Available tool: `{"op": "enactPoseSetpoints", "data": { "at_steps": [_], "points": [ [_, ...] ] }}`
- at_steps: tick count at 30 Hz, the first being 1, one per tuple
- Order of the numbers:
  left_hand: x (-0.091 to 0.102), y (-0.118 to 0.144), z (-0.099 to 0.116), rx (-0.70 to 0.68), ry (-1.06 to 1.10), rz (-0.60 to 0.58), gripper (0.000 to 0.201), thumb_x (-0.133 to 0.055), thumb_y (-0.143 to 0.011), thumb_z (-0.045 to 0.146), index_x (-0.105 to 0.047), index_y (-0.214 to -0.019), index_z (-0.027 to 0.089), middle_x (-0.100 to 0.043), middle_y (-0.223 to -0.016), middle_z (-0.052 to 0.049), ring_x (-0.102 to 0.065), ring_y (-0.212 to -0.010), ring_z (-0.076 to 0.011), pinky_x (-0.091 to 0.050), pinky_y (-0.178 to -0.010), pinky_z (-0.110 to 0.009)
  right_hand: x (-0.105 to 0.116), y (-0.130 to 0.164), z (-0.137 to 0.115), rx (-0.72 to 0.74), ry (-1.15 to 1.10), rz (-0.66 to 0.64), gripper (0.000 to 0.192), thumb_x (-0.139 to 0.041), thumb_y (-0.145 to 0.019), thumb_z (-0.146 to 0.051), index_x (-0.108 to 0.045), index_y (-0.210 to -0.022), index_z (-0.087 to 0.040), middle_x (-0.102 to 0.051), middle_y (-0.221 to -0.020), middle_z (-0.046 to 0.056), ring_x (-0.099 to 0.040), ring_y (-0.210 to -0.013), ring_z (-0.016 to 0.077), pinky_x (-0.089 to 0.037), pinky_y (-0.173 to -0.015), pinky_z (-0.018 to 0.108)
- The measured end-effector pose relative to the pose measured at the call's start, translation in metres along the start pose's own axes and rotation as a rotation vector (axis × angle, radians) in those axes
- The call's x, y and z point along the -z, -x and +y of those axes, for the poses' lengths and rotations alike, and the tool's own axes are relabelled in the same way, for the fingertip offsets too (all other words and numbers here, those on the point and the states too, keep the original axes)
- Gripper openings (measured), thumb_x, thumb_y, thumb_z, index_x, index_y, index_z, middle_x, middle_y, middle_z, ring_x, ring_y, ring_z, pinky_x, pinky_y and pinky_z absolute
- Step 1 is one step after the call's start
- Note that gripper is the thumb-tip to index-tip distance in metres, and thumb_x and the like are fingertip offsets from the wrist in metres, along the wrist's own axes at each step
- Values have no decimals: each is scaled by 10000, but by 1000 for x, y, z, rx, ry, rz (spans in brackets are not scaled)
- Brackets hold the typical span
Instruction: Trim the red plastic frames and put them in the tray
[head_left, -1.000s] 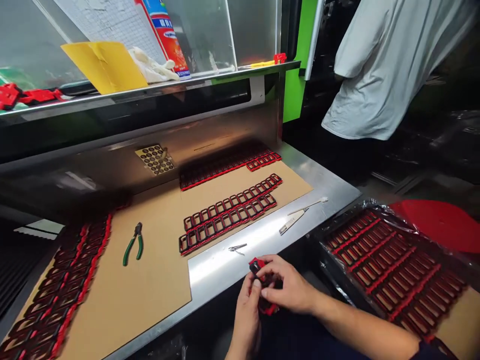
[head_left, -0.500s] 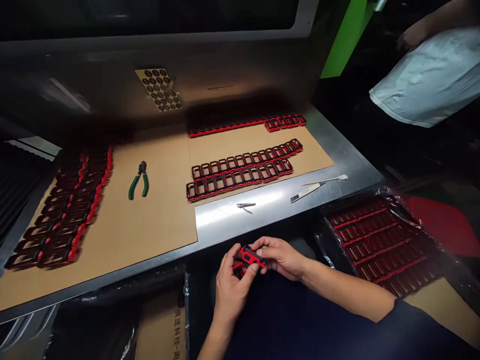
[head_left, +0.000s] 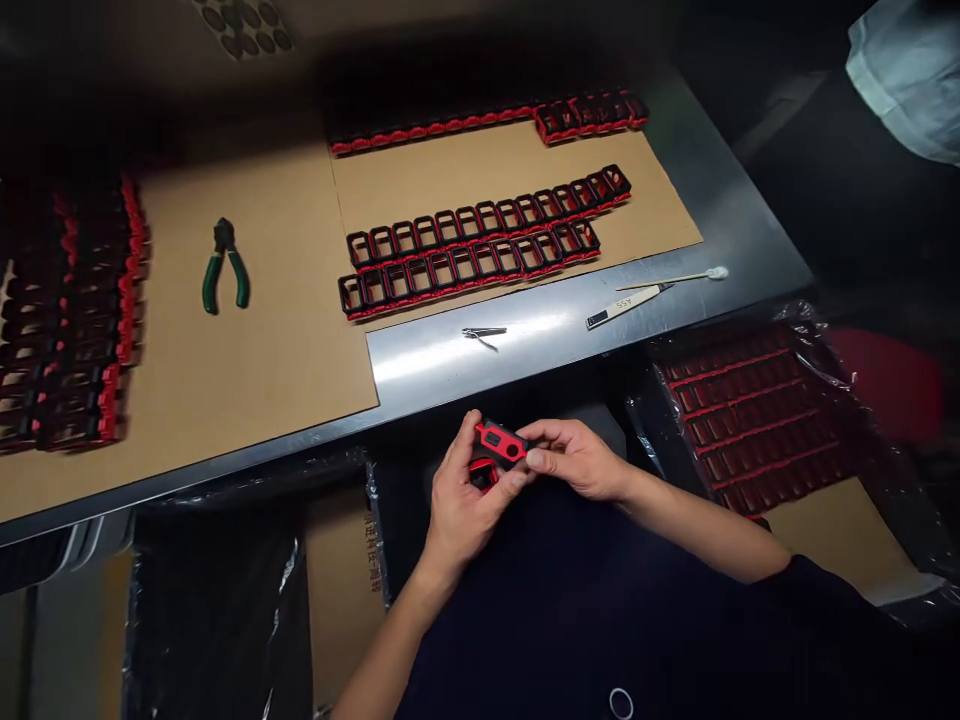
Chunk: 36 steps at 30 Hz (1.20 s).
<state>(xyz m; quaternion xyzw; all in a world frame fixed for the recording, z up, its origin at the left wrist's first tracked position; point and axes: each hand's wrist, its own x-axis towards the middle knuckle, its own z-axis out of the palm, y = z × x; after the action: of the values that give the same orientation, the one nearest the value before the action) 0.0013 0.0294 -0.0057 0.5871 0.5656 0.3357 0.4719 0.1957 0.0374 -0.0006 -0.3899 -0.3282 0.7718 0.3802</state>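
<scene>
A small red and black plastic frame (head_left: 501,442) is held between my two hands in front of the table edge. Its red long side faces up and shows a dark rectangular opening and a round one. My left hand (head_left: 461,490) is closed around its left end, where another red and black part shows between thumb and fingers; I cannot tell if it belongs to the same frame. With thumb and fingers, my right hand (head_left: 579,460) pinches the right end. Similar frames stand in two rows (head_left: 472,255) on the cardboard (head_left: 300,350).
Green-handled pliers (head_left: 225,268) lie on the cardboard. Nail clippers (head_left: 484,334), a labelled tool (head_left: 626,305) and a cotton swab (head_left: 675,278) rest on the metal strip. More frames (head_left: 75,330) stand at left, and a plastic-lined box (head_left: 750,420) of frames is at right. Another person's pale garment (head_left: 911,75) shows top right.
The view has tipped downward, so the table sits higher in the picture. In my hands the frame has turned, showing more of its red side. Both hands keep hold of it.
</scene>
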Motion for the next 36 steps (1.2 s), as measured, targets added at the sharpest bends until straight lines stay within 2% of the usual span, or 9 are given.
{"op": "enactPoseSetpoints", "data": {
  "at_steps": [5,8,13,15,19,22,24,29,36],
  "points": [
    [7,1,-2,-3,140,-165,852,-812,-741,532,-498,-1462,205,-682,-1276,-142,-673,-1169,-285,-509,-1075,-473,4,6,-2,21,262,-57,431,-838,-759,-547,-762,-932,-159,-743,-875,36,-667,-794,163,-531,-770,282],
    [8,-2,1,-53,117,-188,814,-813,-733,542,-541,-1432,227,-680,-1284,-125,-673,-1168,-284,-524,-1058,-466,9,8,-5,43,356,-99,429,-809,-786,-565,-765,-910,-156,-735,-828,34,-656,-745,160,-518,-717,266],
    [8,-2,3,-64,123,-188,777,-818,-729,540,-571,-1401,238,-668,-1316,-120,-666,-1179,-284,-525,-1053,-442,16,10,-8,113,446,-95,403,-795,-806,-551,-770,-935,-171,-745,-856,46,-674,-771,180,-526,-741,285],
    [9,1,2,-51,167,-170,753,-807,-753,522,-562,-1402,228,-675,-1289,-129,-704,-1063,-252,-568,-971,-397,17,10,-9,127,419,-69,403,-790,-816,-543,-768,-983,-177,-744,-869,45,-675,-777,178,-530,-751,289],
    [12,4,4,-29,239,-138,580,-723,-848,496,-597,-1329,198,-727,-1012,-90,-683,-720,-160,-594,-721,-312,18,9,-10,134,261,-11,465,-743,-850,-584,-750,-1090,-186,-742,-916,60,-685,-788,180,-547,-768,311],
    [14,2,13,-152,174,-132,297,-677,-905,421,-698,-1099,197,-726,-921,-67,-679,-743,-156,-577,-717,-291,16,3,-10,107,131,43,504,-652,-901,-631,-754,-1102,-181,-724,-833,51,-659,-701,162,-540,-694,290],
    [14,0,22,-240,116,-197,203,-673,-915,380,-717,-983,193,-725,-880,-61,-678,-763,-155,-565,-705,-268,12,-3,-11,62,73,68,501,-640,-902,-634,-776,-1036,-171,-696,-761,36,-625,-654,147,-515,-637,262],
    [12,-2,38,-296,-48,-266,223,-687,-906,400,-731,-955,187,-692,-784,-34,-635,-672,-132,-523,-605,-232,3,-15,-14,-51,-46,17,469,-670,-866,-584,-781,-983,-143,-609,-651,-9,-545,-575,107,-457,-560,219],
    [12,-1,36,-407,-146,-241,37,-697,-893,214,-700,-922,192,-714,-812,-24,-673,-743,-133,-543,-672,-225,-1,-15,-14,-13,-52,13,491,-706,-856,-593,-756,-1060,-150,-623,-712,-10,-566,-615,98,-451,-567,200]
  ]
}}
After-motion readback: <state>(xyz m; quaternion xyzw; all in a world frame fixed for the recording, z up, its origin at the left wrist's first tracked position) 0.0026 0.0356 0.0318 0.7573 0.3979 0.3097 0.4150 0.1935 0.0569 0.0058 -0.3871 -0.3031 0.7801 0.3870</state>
